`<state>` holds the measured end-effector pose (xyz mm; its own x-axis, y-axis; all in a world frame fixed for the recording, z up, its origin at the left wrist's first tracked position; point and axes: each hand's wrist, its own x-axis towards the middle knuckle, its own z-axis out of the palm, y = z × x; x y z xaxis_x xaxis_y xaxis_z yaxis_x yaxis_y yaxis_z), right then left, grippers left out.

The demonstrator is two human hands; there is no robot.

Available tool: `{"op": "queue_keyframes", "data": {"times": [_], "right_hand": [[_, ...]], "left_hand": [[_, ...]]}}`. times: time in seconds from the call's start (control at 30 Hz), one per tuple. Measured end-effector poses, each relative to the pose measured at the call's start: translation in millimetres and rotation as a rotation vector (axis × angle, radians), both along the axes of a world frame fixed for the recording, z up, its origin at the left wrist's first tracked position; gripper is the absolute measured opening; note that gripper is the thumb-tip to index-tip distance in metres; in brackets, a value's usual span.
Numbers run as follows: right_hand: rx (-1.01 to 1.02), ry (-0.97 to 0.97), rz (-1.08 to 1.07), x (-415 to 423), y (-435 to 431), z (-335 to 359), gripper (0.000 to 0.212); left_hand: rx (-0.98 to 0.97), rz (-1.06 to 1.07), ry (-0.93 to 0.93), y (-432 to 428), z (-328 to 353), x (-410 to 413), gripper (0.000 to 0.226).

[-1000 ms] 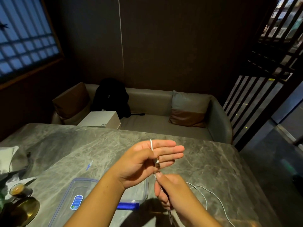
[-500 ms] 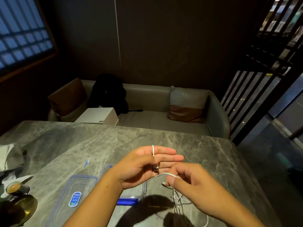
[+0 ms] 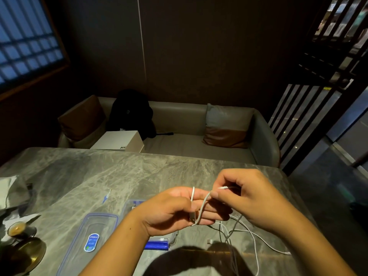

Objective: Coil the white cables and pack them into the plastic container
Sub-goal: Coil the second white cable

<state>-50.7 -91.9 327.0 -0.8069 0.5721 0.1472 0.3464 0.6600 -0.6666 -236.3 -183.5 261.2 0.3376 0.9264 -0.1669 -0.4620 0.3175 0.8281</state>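
My left hand (image 3: 171, 210) is held flat over the table with a white cable (image 3: 203, 208) looped around its fingers; the thumb pins the cable's plug end against them. My right hand (image 3: 245, 198) pinches the same cable just right of the left fingertips, above the table. The rest of the cable, with more white cable (image 3: 253, 238), lies loose on the marble table below my right hand. The clear plastic container (image 3: 171, 239) with blue clips sits mostly hidden under my left hand. Its lid (image 3: 89, 242) lies flat to the left.
A marble table (image 3: 99, 176) fills the foreground. At its left edge stand a small cup (image 3: 17, 229), a brass dish (image 3: 23, 255) and crumpled paper (image 3: 10, 191). A sofa with cushions, a white box (image 3: 119, 143) and a black bag (image 3: 131, 114) sit beyond the table.
My right hand has risen from below the left hand to beside its fingertips, drawing the cable up and around the left fingers. The left hand has stayed nearly still.
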Motion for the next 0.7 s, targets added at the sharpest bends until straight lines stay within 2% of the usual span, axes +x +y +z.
{"op": "queue_keyframes", "data": {"times": [0.1, 0.3, 0.57, 0.7], "right_hand": [[0.097, 0.049, 0.006, -6, 5, 4, 0.012], [0.082, 0.136, 0.027, -14, 12, 9, 0.020], [-0.102, 0.215, 0.047, -23, 15, 6, 0.017], [-0.211, 0.252, 0.077, -27, 19, 2, 0.015]], "left_hand": [[0.039, -0.023, 0.015, 1, 1, 4, 0.045], [0.076, -0.106, 0.010, 4, 6, 8, 0.049], [0.080, -0.129, -0.079, 3, 9, 20, 0.046], [0.126, -0.153, -0.064, 3, 12, 22, 0.047]]}}
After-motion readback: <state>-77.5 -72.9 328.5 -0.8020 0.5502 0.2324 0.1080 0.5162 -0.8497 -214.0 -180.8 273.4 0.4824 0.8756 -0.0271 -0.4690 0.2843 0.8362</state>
